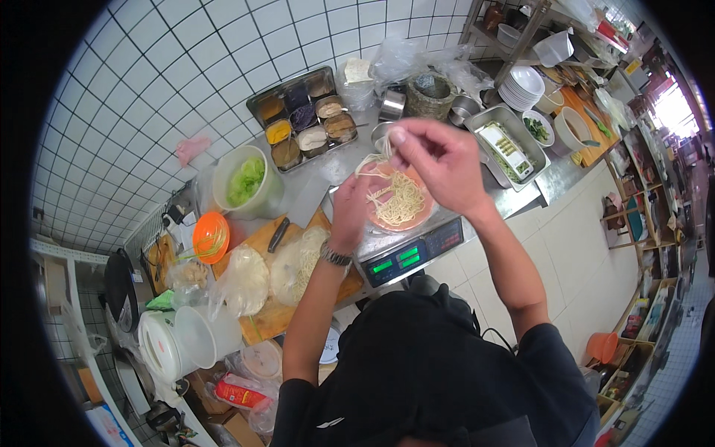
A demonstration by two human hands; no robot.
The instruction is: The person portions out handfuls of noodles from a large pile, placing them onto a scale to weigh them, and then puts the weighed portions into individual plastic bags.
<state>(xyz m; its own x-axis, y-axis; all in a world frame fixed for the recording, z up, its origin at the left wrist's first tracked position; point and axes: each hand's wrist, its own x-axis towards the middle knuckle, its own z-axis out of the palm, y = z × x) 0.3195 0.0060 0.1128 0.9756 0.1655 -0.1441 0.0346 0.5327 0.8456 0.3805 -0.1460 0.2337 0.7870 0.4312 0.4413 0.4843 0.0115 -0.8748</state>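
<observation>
My right hand [447, 165] pinches a few pale noodle strands [386, 144] between thumb and fingertips, above a kitchen scale [413, 252]. The strands hang in a loop down to my left hand [353, 209], whose fingers grip their lower part. Below both hands, a pile of noodles [405, 204] lies on a round pinkish plate [429, 215] on the scale. My left fingertips are partly hidden by the noodles. Beside my left wrist, a plastic bag with more noodles [304, 268] rests on a wooden cutting board [260, 327].
Behind the cutting board are a knife [278, 234], an orange bowl [211, 237] and a tub of shredded green vegetable [246, 181]. A spice tray [304, 120] stands against the tiled wall. To the right are a stone mortar [430, 95] and a steel pan with a grater [507, 148].
</observation>
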